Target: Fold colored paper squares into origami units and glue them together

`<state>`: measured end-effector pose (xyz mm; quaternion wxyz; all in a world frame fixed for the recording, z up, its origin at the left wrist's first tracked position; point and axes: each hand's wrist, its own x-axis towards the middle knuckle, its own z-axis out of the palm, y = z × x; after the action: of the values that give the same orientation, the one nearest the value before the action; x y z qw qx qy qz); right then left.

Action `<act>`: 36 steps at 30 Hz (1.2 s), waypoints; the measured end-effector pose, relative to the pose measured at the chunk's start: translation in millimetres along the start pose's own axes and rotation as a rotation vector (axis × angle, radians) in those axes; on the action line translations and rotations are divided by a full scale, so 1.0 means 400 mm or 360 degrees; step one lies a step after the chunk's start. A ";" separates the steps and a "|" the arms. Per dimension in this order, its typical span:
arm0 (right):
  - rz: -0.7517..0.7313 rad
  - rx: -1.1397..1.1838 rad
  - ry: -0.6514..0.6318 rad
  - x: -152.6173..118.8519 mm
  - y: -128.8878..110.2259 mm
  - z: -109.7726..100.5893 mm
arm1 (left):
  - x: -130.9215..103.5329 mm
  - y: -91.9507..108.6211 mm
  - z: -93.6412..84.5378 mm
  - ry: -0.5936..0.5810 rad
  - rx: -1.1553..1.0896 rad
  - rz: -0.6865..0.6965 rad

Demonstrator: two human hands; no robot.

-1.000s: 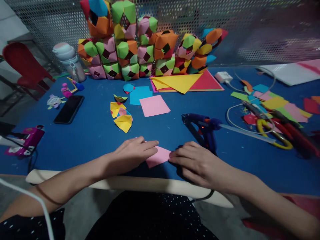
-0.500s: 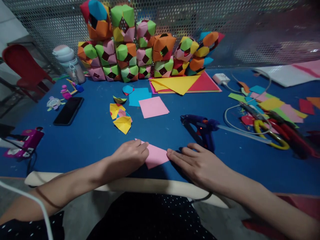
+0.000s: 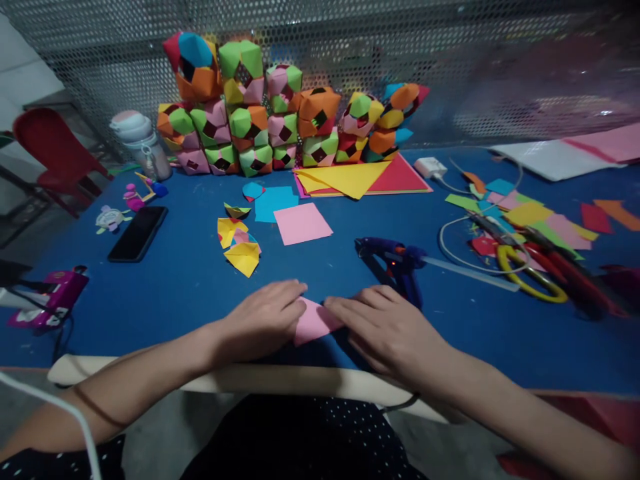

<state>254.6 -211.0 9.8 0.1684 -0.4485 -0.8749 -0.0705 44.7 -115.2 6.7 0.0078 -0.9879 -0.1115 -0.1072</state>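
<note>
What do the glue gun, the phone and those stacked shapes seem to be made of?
Glue gun: probably hard plastic, deep blue, with a soft sheen.
Phone: likely glass-faced, judging by its smooth, dark front.
Stacked shapes: apparently matte coloured paper, given the crisp folds and thin edges.

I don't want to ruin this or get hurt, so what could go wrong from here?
The glue gun's light is on, so its nozzle may be hot; the right hand, close by, might brush the glue gun. The small pink paper could crease crookedly if it slips under the fingers. The stacked paper balls look light, and a bump to the table might topple them.
</note>
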 end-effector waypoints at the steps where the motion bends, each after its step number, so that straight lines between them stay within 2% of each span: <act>1: 0.0002 0.0017 -0.0010 0.016 -0.005 0.013 | 0.001 0.005 0.003 -0.0064 -0.0073 0.0031; 3: -0.0008 0.0068 -0.0049 0.039 -0.013 0.041 | 0.000 0.011 0.008 -0.0171 -0.0170 0.0044; 6: -0.0011 0.0067 -0.0052 0.040 -0.014 0.065 | -0.006 0.005 0.012 -0.0186 -0.0167 0.0026; 11: 0.0033 0.0030 -0.0115 -0.007 -0.003 0.038 | -0.011 -0.015 -0.013 -0.0261 -0.0063 -0.0062; 16: 0.0108 0.0142 -0.0119 -0.012 0.009 0.018 | -0.001 -0.020 -0.075 -0.0346 -0.0281 -0.0180; 18: 0.0173 0.0217 -0.0069 0.000 0.016 0.021 | 0.002 -0.020 -0.084 -0.0351 -0.0379 -0.0233; 22: 0.0402 0.0426 0.0051 0.027 0.027 0.032 | 0.007 -0.020 -0.061 -0.0230 -0.0543 -0.0403; 25: 0.0681 0.0550 0.0160 0.043 0.028 0.041 | 0.010 -0.020 -0.035 -0.0031 -0.0614 -0.0521; 29: 0.0971 0.0801 0.0274 0.059 0.028 0.060 | 0.014 -0.017 -0.028 0.0226 -0.0720 -0.0758; 31: 0.1057 0.1049 0.0297 0.066 0.029 0.073 | 0.016 -0.016 -0.029 0.0248 -0.0905 -0.0905; 34: 0.1110 0.1448 0.0325 0.076 0.030 0.087 | 0.020 -0.014 -0.025 0.0195 -0.1400 -0.1066; 36: 0.1089 0.1532 0.0319 0.080 0.029 0.090 | 0.025 -0.014 -0.022 0.0212 -0.1663 -0.1118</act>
<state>238.5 -170.1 -12.7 0.4476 -0.5693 -0.5942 0.3499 51.1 -108.0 17.4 -0.5044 -0.7569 -0.3614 -0.2049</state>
